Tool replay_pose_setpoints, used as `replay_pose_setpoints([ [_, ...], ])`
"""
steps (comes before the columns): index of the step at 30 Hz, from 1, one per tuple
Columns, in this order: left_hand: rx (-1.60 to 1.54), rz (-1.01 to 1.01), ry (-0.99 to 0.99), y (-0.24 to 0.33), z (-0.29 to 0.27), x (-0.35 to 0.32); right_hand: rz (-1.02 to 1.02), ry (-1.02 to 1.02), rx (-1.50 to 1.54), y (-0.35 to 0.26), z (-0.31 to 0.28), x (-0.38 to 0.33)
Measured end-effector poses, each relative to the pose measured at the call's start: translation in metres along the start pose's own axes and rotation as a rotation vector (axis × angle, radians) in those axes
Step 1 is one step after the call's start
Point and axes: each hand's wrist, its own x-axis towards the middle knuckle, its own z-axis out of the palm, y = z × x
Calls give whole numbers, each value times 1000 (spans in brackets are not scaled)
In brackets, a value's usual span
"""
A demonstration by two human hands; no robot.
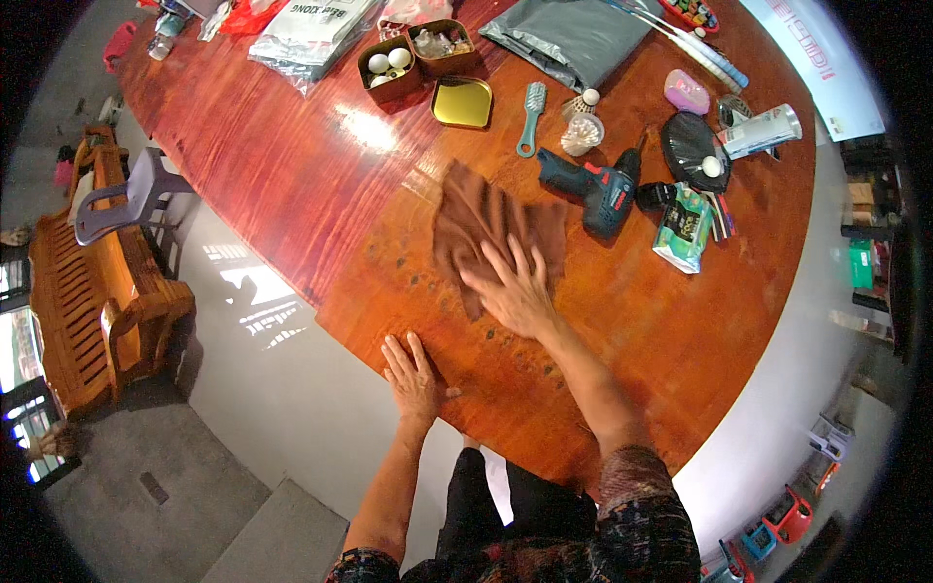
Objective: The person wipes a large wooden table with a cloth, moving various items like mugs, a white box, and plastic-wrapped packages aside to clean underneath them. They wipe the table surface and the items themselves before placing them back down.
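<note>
The right hand is pressing spread fingers onto a brown cloth; the left hand, fingers slightly parted, is resting at the desk's near edge.

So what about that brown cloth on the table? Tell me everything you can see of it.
The brown cloth is plain, soft-looking fabric with an uneven outline and no visible pattern. It lies spread on the wooden table, rippled by soft creases. The right hand is on its lower right part, fingers spread, hiding some of it. Its upper right corner comes close to the cordless drill; the left hand is off it.
</note>
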Motion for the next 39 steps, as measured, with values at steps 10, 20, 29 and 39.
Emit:
replay_pose_setpoints([
  [10, -18, -5, 26, -1, 4, 1, -64, -262, 44, -47, -16, -167],
  [20, 21, -20, 7, 2, -5, 0, 6, 152, 66, -27, 50, 96],
  [29, 3, -27, 33, 0, -1, -1, -250, 108, 113, -88, 95, 148],
  [39, -60, 155, 154, -25, 14, -6, -42, 50, -7, -75, 52, 23],
])
